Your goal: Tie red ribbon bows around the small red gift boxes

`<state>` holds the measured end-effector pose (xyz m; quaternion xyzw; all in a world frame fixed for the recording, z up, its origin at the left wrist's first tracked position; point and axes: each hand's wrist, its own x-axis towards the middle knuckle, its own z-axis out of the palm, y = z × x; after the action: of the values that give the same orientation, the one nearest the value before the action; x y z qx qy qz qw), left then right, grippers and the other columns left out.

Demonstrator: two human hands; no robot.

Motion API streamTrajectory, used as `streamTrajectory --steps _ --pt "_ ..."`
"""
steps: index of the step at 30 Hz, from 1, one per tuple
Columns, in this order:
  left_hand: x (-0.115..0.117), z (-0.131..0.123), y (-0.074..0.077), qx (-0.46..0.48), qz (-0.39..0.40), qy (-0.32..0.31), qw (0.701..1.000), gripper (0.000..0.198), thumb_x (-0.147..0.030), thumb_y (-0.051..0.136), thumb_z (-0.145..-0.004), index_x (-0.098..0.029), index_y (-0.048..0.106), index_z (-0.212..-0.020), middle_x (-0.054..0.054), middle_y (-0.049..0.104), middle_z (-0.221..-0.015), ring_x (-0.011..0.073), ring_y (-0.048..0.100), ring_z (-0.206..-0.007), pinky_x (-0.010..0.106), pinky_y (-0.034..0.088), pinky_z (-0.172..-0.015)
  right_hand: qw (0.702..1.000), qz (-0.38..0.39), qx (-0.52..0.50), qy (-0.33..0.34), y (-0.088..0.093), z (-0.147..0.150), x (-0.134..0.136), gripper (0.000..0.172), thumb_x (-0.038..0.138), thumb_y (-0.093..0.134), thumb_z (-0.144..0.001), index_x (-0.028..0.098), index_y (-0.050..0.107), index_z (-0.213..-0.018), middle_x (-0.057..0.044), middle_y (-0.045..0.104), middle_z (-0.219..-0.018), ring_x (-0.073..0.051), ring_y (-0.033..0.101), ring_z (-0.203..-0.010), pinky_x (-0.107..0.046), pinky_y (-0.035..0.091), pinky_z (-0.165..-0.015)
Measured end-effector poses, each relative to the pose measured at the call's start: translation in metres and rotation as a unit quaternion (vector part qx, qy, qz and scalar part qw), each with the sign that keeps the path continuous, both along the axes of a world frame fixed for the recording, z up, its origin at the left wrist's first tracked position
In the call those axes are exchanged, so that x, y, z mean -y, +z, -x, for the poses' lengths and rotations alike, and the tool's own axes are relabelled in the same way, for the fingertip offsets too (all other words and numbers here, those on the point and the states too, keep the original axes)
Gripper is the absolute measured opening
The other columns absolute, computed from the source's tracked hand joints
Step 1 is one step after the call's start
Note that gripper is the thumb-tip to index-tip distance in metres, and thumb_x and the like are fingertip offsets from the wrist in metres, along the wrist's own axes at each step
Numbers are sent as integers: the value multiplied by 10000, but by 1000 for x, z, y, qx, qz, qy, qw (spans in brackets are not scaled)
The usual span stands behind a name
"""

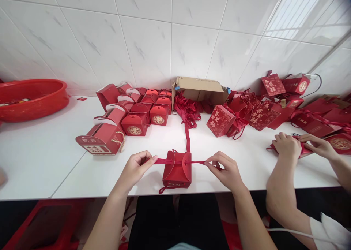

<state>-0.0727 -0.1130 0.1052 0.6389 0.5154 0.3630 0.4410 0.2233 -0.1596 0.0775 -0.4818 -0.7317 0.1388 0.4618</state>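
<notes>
A small red gift box (177,170) stands near the front edge of the white table (55,151). A red ribbon (178,162) runs across its closed top flaps. My left hand (136,168) pinches the ribbon's left end beside the box. My right hand (225,169) pinches the ribbon's right end on the other side. Both hands pull the ribbon taut and level. Another strand of ribbon (188,137) runs from behind the box back toward the cardboard box.
An open cardboard box (200,90) spilling red ribbons lies at the back. Several finished red boxes (135,111) stand back left, loose ones (246,112) back right. A red basin (31,98) sits far left. Another person's hands (301,145) work on a flat red box at right.
</notes>
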Motion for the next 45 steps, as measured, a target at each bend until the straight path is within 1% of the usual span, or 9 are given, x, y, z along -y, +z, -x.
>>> streamTrajectory --steps 6,15,25,29,32,35,37,42,45 --pt "-5 -1 -5 -44 -24 2 999 370 -461 572 -777 -186 438 -569 -31 405 -575 111 376 -555 230 343 -525 998 -26 34 -46 -4 -7 -3 92 263 592 -846 247 650 -776 -32 587 -712 -145 546 -585 -286 454 -494" --pt "-8 -2 -41 -61 18 -11 998 378 -471 578 -767 -177 464 -559 -38 443 -570 115 411 -573 232 345 -570 995 -58 76 -25 -46 -9 0 168 171 514 -869 245 661 -835 -45 598 -725 -163 563 -658 -311 481 -576" --pt "5 0 -6 -31 7 17 999 370 -459 606 -757 -179 465 -562 -37 406 -557 103 362 -540 227 315 -512 974 -167 91 -124 -45 -8 -3 187 119 566 -798 249 588 -665 -9 580 -613 -158 492 -582 -320 378 -570" --pt "3 -1 -13 -57 -1 20 998 382 -456 607 -755 -181 442 -546 -36 413 -550 107 389 -539 230 341 -519 966 -178 98 -157 -48 -10 -6 204 137 579 -807 252 595 -639 -1 557 -582 -154 482 -575 -317 358 -577" --pt "-2 -1 -34 -101 -32 35 994 300 -453 586 -767 -193 513 -636 -15 504 -625 141 476 -600 255 401 -585 968 -149 98 -175 -56 -8 -5 189 152 541 -833 250 607 -685 7 532 -570 -151 484 -565 -324 358 -593" --pt "3 3 -55 -174 -146 145 963 234 -437 584 -767 -207 555 -732 37 580 -796 212 546 -785 320 432 -737 976 -89 52 -192 -65 -1 6 66 201 552 -831 233 578 -882 8 516 -643 -155 477 -593 -326 400 -614" --pt "14 7 -63 -200 -180 183 946 243 -440 565 -789 -210 553 -714 48 583 -812 231 551 -832 333 423 -781 981 -47 6 -187 -69 6 18 114 242 582 -814 223 518 -907 2 497 -699 -155 465 -611 -315 418 -595" --pt "48 2 -63 -141 -12 24 990 317 -451 440 -885 -212 594 -745 3 570 -635 188 547 -623 279 421 -610 994 66 -50 -66 -66 31 43 90 234 486 -884 219 538 -812 -42 532 -746 -181 523 -701 -320 449 -612" --pt "50 -11 -62 -76 17 -4 997 297 -434 427 -895 -218 617 -822 13 591 -651 208 577 -670 297 454 -660 981 160 -101 -28 -62 49 42 238 298 425 -928 216 603 -1063 -102 606 -1024 -220 573 -968 -379 482 -837"
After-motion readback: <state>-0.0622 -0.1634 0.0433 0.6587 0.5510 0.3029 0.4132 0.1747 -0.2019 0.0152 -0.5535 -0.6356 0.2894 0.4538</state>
